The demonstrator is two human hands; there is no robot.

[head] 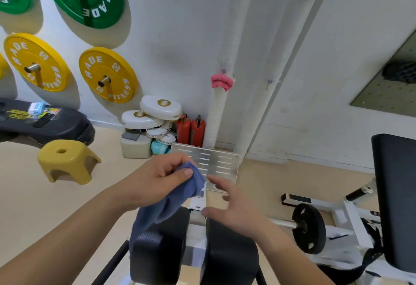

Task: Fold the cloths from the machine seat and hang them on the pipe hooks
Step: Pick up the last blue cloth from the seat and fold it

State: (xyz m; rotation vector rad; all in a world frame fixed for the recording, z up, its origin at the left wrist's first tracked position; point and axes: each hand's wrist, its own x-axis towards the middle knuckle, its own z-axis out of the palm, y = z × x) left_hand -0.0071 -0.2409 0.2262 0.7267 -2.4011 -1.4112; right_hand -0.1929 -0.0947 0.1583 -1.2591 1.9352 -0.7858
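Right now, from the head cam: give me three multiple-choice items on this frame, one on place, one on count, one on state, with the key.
1. Where does the pink cloth hang?
A. on the left white pipe
B. on the yellow plastic stool
C. on the black seat pad

2. How many red fire extinguishers stand by the wall?
A. one
B. two
C. four

3. The blue cloth is:
A. lying on the floor
B. pinched in the left hand
C. hung on a hook

Key: 1 A, it hangs on that pipe's hook; 2 B, two red cylinders side by side; 3 B, thumb and fingers grip it, the right hand is open.
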